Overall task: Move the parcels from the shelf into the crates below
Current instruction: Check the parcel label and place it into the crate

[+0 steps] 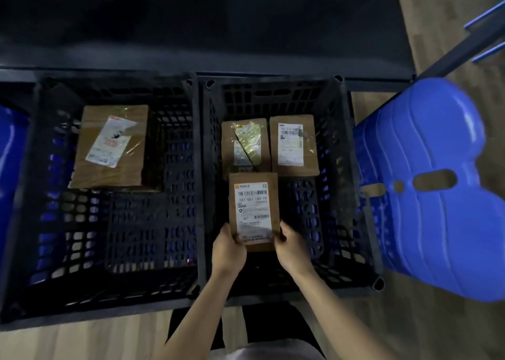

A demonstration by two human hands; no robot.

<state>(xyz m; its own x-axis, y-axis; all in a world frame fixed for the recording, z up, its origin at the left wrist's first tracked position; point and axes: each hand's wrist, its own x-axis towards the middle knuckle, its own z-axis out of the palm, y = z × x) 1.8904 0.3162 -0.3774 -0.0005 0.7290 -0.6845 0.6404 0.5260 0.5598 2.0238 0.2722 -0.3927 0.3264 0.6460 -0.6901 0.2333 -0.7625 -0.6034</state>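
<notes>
I hold a small brown cardboard parcel (253, 209) with a white shipping label inside the right black crate (355, 195). My left hand (228, 246) grips its near left corner and my right hand (291, 246) grips its near right corner. Behind it, two more labelled parcels lie side by side on the crate floor, one on the left (244, 145) and one on the right (293, 145). The left black crate (32, 195) holds one larger brown parcel (110, 148) at its far left. The shelf (205, 23) above is dark, and I see no parcels on it.
A blue plastic stool (431, 190) stands to the right of the right crate, and another blue object (11, 168) shows at the left edge. Wooden floor (82, 343) lies in front of the crates. Blue-barred furniture (486, 31) sits at the top right.
</notes>
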